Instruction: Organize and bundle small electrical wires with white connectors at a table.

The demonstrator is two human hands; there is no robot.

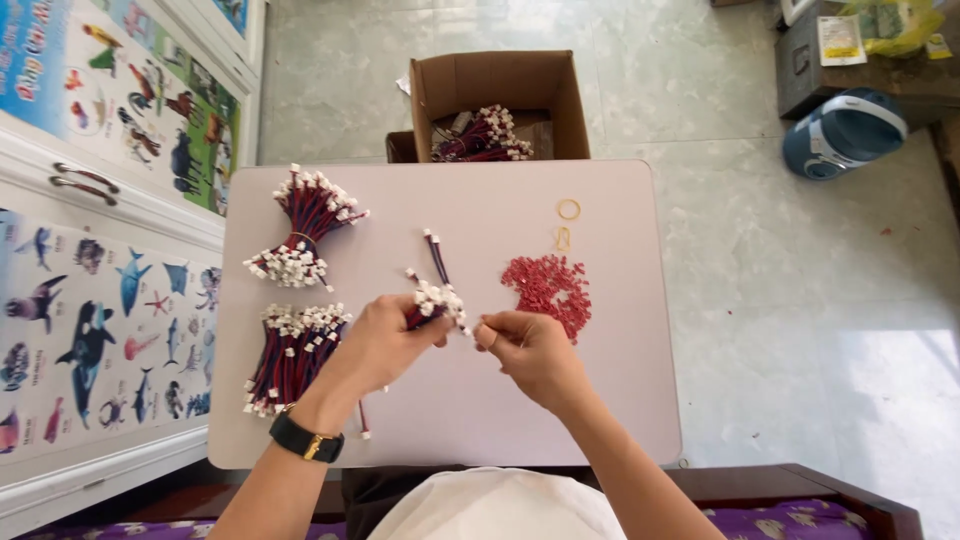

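Note:
My left hand [385,343] grips a small bunch of red and dark wires with white connectors [436,299] over the middle of a pale table [620,400]. My right hand [530,352] pinches at the end of that bunch, fingertips close to the white connectors. A pile of small red pieces [548,286] lies just beyond my right hand. One loose wire [437,256] lies beyond the bunch. Two tied wire bundles rest at the left: one far [305,225], one near [288,352] beside my left wrist, which wears a black watch [305,440].
Two rubber bands [567,210] lie at the table's far right. An open cardboard box [498,100] with more wire bundles stands on the floor beyond the table. Cabinets with animal posters [100,300] line the left. A blue and white appliance [843,132] sits on the tiled floor at right.

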